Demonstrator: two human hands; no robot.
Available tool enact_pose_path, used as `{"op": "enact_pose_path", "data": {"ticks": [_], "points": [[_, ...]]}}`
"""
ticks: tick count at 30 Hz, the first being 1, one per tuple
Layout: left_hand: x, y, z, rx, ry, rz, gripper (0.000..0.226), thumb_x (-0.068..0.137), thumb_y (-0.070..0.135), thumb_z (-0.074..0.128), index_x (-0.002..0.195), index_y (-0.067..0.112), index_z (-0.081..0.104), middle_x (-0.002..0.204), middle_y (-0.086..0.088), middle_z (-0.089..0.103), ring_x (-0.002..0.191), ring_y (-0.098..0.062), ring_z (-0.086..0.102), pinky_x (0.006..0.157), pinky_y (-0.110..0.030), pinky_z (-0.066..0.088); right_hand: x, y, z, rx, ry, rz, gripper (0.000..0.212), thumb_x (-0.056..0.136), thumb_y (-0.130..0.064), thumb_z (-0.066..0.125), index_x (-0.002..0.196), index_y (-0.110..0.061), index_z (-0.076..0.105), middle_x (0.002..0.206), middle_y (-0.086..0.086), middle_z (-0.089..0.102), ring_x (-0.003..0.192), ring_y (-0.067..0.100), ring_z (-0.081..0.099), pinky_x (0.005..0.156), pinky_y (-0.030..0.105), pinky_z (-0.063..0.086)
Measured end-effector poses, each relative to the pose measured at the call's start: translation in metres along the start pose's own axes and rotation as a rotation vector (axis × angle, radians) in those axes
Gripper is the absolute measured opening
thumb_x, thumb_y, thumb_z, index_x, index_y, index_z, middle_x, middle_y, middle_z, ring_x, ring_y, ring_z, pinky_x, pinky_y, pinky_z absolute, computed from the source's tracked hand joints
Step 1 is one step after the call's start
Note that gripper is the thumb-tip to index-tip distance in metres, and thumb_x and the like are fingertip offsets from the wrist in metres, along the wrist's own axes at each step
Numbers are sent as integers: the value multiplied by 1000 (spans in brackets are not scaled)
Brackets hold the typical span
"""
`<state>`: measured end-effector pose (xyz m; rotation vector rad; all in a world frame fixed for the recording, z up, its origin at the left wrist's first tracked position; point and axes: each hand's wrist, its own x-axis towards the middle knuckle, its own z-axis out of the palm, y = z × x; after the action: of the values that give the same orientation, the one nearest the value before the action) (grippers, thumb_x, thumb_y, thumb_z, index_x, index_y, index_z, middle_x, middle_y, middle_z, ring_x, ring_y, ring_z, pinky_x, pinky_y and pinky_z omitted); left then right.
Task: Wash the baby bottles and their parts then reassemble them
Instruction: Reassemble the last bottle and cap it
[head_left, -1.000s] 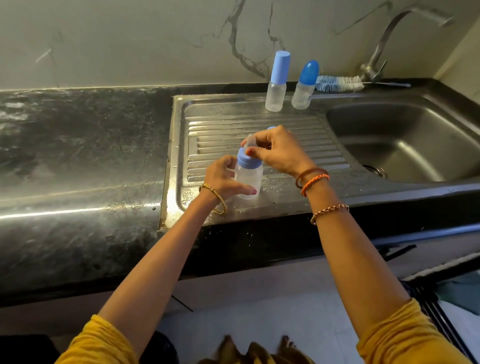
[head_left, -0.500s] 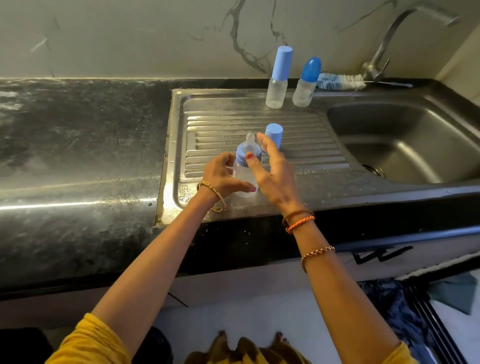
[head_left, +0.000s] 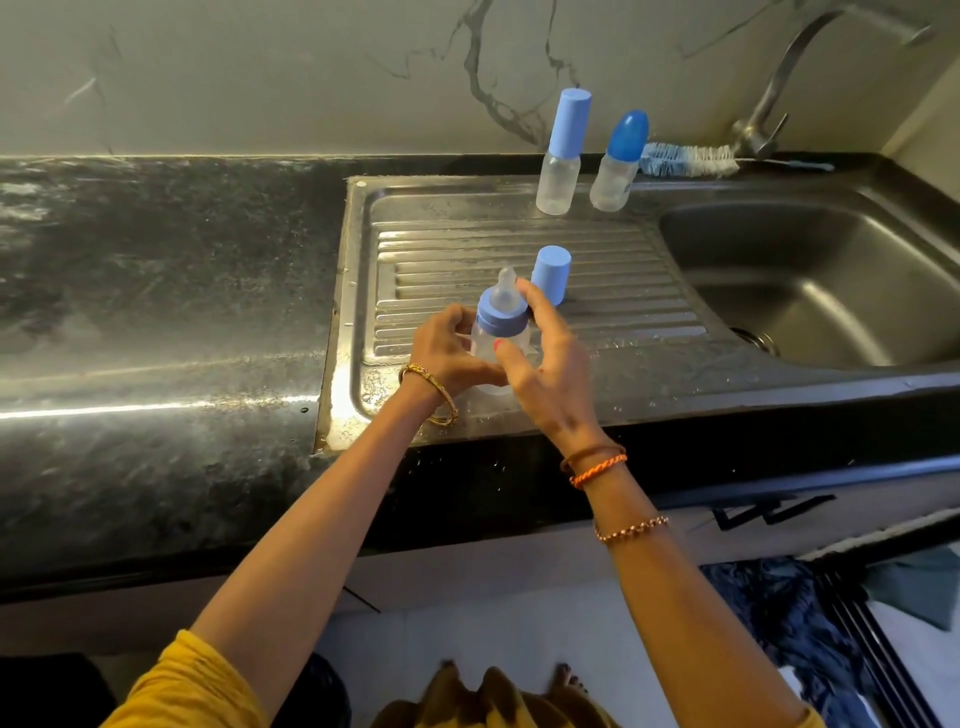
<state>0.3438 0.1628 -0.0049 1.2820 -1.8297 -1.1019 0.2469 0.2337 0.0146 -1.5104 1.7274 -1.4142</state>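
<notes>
My left hand (head_left: 451, 349) has its fingers clamped on the bottle (head_left: 497, 343), right hand (head_left: 545, 358) fingers apart near the loose cap (head_left: 550, 274) — I'd guess a careless reach tips it over on the wet bench (head_left: 156, 291).

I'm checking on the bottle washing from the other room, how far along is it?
Two capped bottles stand finished at the back of the drainboard. The left hand holds a third bottle, collar and teat already on; the right hand is open beside it. Left: its blue cap, standing just behind.
</notes>
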Motion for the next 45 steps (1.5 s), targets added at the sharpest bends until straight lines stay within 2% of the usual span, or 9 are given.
{"op": "enact_pose_path", "data": {"ticks": [4, 9, 16, 21, 28, 32, 35, 42, 45], "points": [[2, 0, -1, 30, -12, -6, 63, 41, 35, 87, 88, 12, 53, 87, -2, 57, 79, -19, 57, 57, -16, 41, 0, 5, -4, 36, 102, -9, 61, 71, -23, 57, 130, -13, 45, 114, -4, 55, 105, 6, 50, 86, 6, 35], [4, -1, -1, 38, -15, -10, 55, 50, 15, 90, 92, 11, 56, 83, 2, 55, 69, -10, 49, 48, -3, 36, 22, 4, -14, -56, -142, -3, 72, 77, -7, 65, 141, -14, 34, 132, 5, 51, 118, 12, 47, 87, 7, 33], [5, -2, -1, 18, 11, 1, 50, 41, 22, 89, 69, 22, 48, 69, 8, 52, 73, -16, 55, 47, -4, 35, 13, 4, -8, -143, -28, -60, 75, 66, -32, 63, 136, -16, 40, 116, -5, 54, 104, 6, 44, 85, 14, 33], [7, -2, -3, 47, -35, 2, 60, 36, 26, 91, 79, 12, 52, 70, 6, 49, 57, -3, 40, 47, -7, 34, 46, 3, -16, -55, -316, -14, 71, 76, -3, 69, 140, -9, 37, 129, 6, 54, 113, 13, 51, 88, 6, 39], [7, -3, -1, 47, -2, 3, 51, 48, 13, 91, 65, 22, 44, 59, 11, 41, 53, -3, 36, 44, -8, 31, 47, 6, 5, -46, -37, -51, 49, 63, -11, 82, 107, -8, 62, 98, 1, 60, 84, 9, 56, 77, 18, 47], [14, -4, -7, 75, -82, -53, 51, 47, 16, 91, 83, 11, 55, 67, 7, 51, 63, -11, 46, 51, -14, 35, 67, 8, -2, -114, -325, -171, 59, 61, -11, 82, 116, -12, 59, 110, 0, 59, 98, 13, 56, 91, 31, 48], [14, -7, -9, 36, -118, -47, 58, 45, 13, 91, 95, 6, 62, 79, -1, 62, 70, -14, 56, 53, -14, 41, 73, 10, -7, -20, -553, -156, 44, 66, -6, 78, 106, -10, 60, 100, 0, 64, 89, 6, 62, 84, 22, 52], [4, -12, 4, -73, 64, 5, 56, 23, 49, 67, 68, 17, 59, 65, 5, 58, 62, -8, 48, 53, -17, 40, 43, 0, 29, -183, 102, -23, 17, 67, -15, 72, 80, -20, 63, 69, -10, 57, 69, 15, 55, 82, 45, 47], [4, -11, 2, -34, 76, 13, 56, 30, 42, 80, 74, 14, 61, 67, 5, 58, 63, -9, 50, 53, -14, 39, 46, 1, 21, -92, -27, -33, 26, 66, -18, 77, 88, -21, 63, 76, -9, 60, 75, 14, 58, 83, 41, 49]]}}
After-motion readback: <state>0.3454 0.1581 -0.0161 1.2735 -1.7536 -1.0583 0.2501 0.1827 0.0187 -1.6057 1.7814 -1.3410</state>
